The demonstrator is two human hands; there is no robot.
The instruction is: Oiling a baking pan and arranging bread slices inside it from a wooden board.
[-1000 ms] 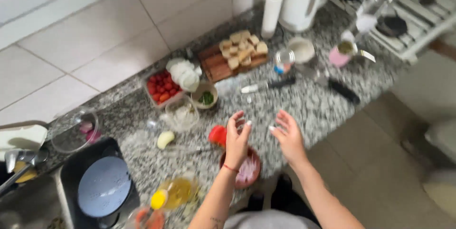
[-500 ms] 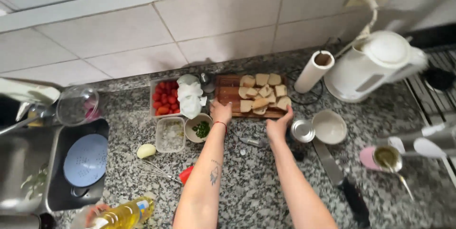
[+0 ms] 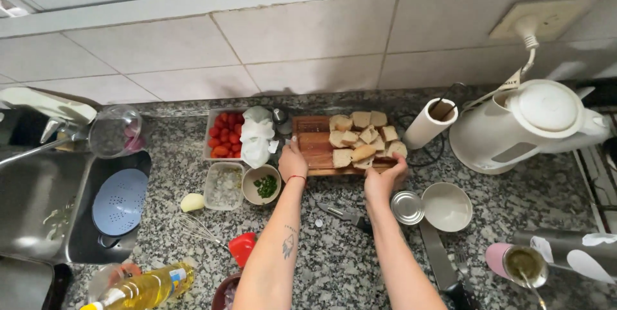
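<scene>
A tray (image 3: 213, 135) holds red tomatoes (image 3: 224, 135); a clear tub (image 3: 224, 186) beside it holds chopped white bits, and a small bowl (image 3: 262, 183) holds green herbs. A white bowl (image 3: 447, 206) sits right of an upturned can (image 3: 407, 208). The wooden board (image 3: 316, 145), piled with bread chunks (image 3: 362, 137) on its right half, lies at the back of the worktop (image 3: 334, 265), long axis running left to right. The left hand (image 3: 293, 163) grips its near left edge; the right hand (image 3: 384, 177) grips its near right corner.
</scene>
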